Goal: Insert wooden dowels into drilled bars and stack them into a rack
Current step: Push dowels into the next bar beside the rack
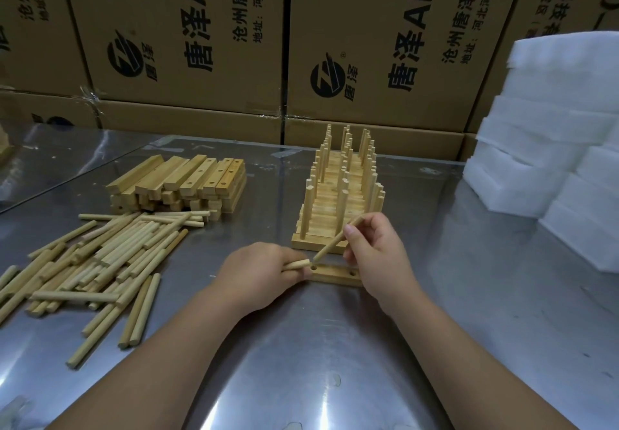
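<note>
Left hand (258,270): grip curled round a dowel, knuckles up, at the left end of the drilled bar.
Left-hand dowel (298,264): lies nearly level; only its right end sticks out of the fist, just beside the bar's left hole.
Right hand (375,248): grip pinching a second dowel between thumb and fingertips, over the bar's right end.
Right-hand dowel (331,245): tilted, upper end in the fingers, lower tip at the bar's left hole; whether it is in the hole cannot be told.
Drilled bar (335,273): flat on the desk (335,346) between the hands, two holes showing, just in front of the rack.
Rack (338,195): stacked bars with rows of upright dowels, stepping up away from the person.
Loose dowels (100,262): scattered heap at the left.
Bar stack (181,185): drilled bars piled behind the heap.
Cardboard boxes (201,44): printed, lining the back.
White foam blocks (552,144): stacked at the right.
</note>
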